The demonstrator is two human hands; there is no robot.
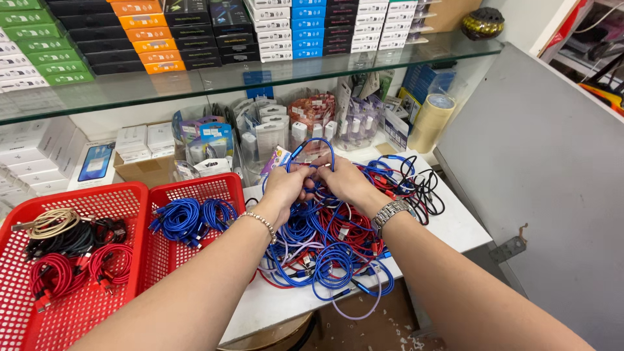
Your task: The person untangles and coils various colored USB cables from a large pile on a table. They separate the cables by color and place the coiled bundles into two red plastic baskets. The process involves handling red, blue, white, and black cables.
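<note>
Fingers: the left hand (284, 184) and right hand (344, 180) meet, fingers curled shut on a blue cable (312, 148) looping up just above them.
Cable pile: tangled blue and red cables (328, 244) lie right beneath the fingers on the white table (455, 227).
Near basket (224, 186): left of the fingers, holds coiled blue cables (185, 220).
Far basket (114, 198): further left, holds red, black and beige coils (68, 250).

White table (455, 227): blue-red cable tangle (331, 237), two red baskets (140, 195), tape roll (430, 120).

Cable heap (338, 240) on table (455, 227), two baskets (130, 195) left, shelf (260, 75) behind.
</note>
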